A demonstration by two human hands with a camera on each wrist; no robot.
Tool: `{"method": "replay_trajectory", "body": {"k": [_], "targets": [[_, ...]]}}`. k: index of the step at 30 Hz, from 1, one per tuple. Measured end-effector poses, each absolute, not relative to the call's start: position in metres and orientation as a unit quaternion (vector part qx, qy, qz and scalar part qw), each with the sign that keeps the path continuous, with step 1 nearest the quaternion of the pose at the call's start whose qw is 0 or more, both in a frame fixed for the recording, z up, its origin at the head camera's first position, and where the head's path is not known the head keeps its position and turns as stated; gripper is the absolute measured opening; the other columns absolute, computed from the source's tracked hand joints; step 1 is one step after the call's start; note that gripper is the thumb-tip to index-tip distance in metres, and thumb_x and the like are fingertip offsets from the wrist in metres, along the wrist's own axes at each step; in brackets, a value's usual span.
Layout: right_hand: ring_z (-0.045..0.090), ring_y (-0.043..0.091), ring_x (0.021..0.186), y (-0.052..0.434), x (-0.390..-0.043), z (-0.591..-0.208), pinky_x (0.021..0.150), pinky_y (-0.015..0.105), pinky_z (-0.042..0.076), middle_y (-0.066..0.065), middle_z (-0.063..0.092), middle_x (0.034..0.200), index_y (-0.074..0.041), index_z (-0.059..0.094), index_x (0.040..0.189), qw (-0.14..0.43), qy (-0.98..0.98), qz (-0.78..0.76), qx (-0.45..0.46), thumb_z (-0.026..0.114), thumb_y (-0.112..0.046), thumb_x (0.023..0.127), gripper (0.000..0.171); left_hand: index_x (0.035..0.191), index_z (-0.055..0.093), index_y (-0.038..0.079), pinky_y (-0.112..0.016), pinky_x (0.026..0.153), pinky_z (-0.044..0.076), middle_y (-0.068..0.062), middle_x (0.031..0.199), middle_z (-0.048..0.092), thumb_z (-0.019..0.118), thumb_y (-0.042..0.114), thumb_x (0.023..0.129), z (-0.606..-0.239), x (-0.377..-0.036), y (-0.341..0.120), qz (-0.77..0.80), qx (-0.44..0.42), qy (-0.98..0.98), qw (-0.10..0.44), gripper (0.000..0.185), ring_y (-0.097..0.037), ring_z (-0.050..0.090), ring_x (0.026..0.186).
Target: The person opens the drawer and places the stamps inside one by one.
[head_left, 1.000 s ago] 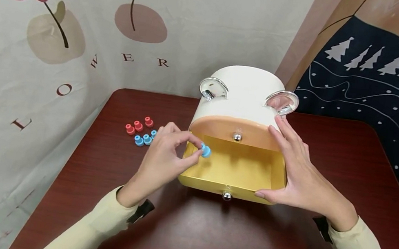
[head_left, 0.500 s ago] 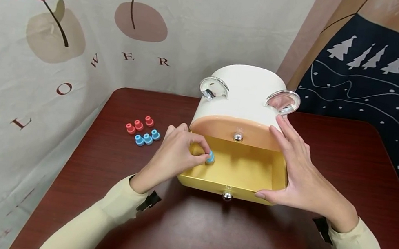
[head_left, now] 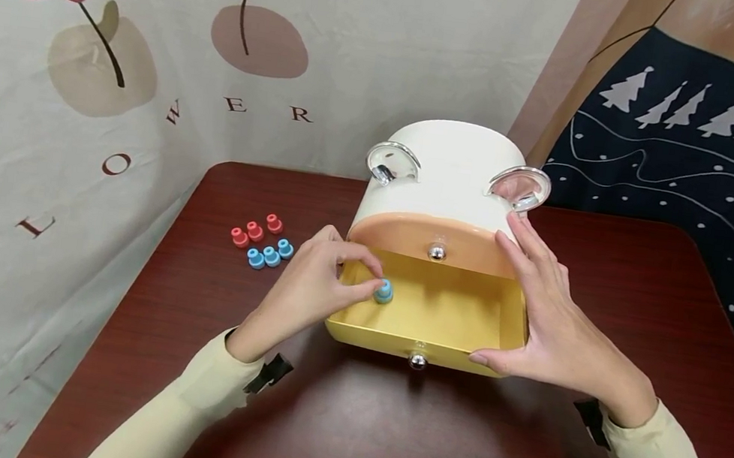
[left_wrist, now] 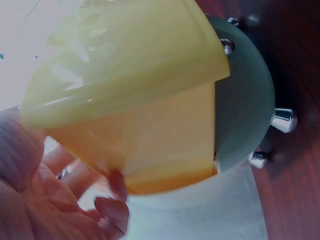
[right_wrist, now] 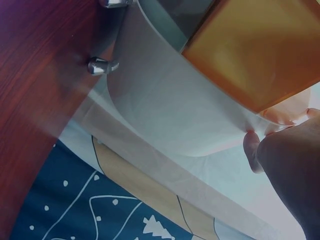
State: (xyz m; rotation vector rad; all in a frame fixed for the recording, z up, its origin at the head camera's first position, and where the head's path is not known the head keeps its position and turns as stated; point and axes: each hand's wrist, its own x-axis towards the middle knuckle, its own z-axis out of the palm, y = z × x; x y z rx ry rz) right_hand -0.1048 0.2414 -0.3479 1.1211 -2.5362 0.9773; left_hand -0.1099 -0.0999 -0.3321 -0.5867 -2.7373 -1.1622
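Left hand (head_left: 313, 283) pinching a blue peg (head_left: 384, 291) inside the open yellow drawer (head_left: 428, 345), right hand (head_left: 547, 317) flat on the drawer's side at 3 o'clock — fingers straight — more pegs (head_left: 261, 240) at 9 o'clock.

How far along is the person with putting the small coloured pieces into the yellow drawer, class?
Done: the yellow drawer is pulled open, steadied by the right hand. In hand: the left hand has one blue piece at its fingertips, standing on the drawer floor; whether it is released cannot be told. Left: three red pieces and three blue pieces on the table.
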Motion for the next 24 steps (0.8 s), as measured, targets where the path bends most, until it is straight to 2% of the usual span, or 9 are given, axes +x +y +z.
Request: {"method": "replay_trajectory", "body": {"k": [6,14,17,21,24], "targets": [[0.002,0.038,0.165,0.241,-0.105,-0.348,0.105,0.082,0.020,0.011,0.005,0.181,-0.011,0.020,0.174,0.096,-0.860,0.332,0.375,0.089,-0.072,0.076,0.134,0.101,0.087,0.017,-0.034,0.070,0.043,0.011,0.101,0.079,0.095,0.014,0.084,-0.341,-0.104,-0.113,-0.426,-0.226,-0.868,0.121,0.019,-0.015,0.052,0.088],[0.002,0.038,0.165,0.242,-0.105,-0.348,0.103,0.090,0.018,0.010,0.005,0.182,-0.011,0.020,0.174,0.093,-0.861,0.334,0.373,0.092,-0.068,0.074,0.135,0.109,0.083,0.012,-0.029,0.073,0.047,0.003,0.118,0.078,0.092,0.004,0.085,-0.356,-0.100,-0.139,-0.464,-0.266,-0.820,0.204,0.027,-0.017,0.060,0.104],[0.002,0.038,0.165,0.242,-0.105,-0.349,0.106,0.085,0.019,0.011,0.005,0.181,-0.011,0.020,0.174,0.094,-0.859,0.335,0.375,0.091,-0.069,0.075,0.135,0.111,0.081,0.012,-0.030,0.073,0.047,0.002,0.120,0.076,0.091,0.001,0.085,-0.362,-0.100,-0.153,-0.482,-0.246,-0.812,0.220,0.030,-0.018,0.060,0.100],[0.004,0.039,0.165,0.241,-0.106,-0.350,0.107,0.077,0.021,0.012,0.006,0.181,-0.010,0.020,0.173,0.102,-0.860,0.328,0.377,0.078,-0.080,0.080,0.131,0.115,0.079,0.010,-0.027,0.073,0.046,-0.004,0.122,0.074,0.088,-0.005,0.086,-0.369,-0.099,-0.167,-0.490,-0.211,-0.814,0.232,0.033,-0.018,0.060,0.095],[0.005,0.038,0.165,0.240,-0.106,-0.350,0.107,0.074,0.022,0.012,0.006,0.181,-0.010,0.021,0.173,0.103,-0.861,0.326,0.375,0.074,-0.083,0.081,0.130,0.115,0.078,0.004,-0.025,0.072,0.044,-0.010,0.121,0.074,0.085,-0.011,0.086,-0.368,-0.094,-0.172,-0.490,-0.188,-0.817,0.239,0.033,-0.017,0.059,0.093]]}}
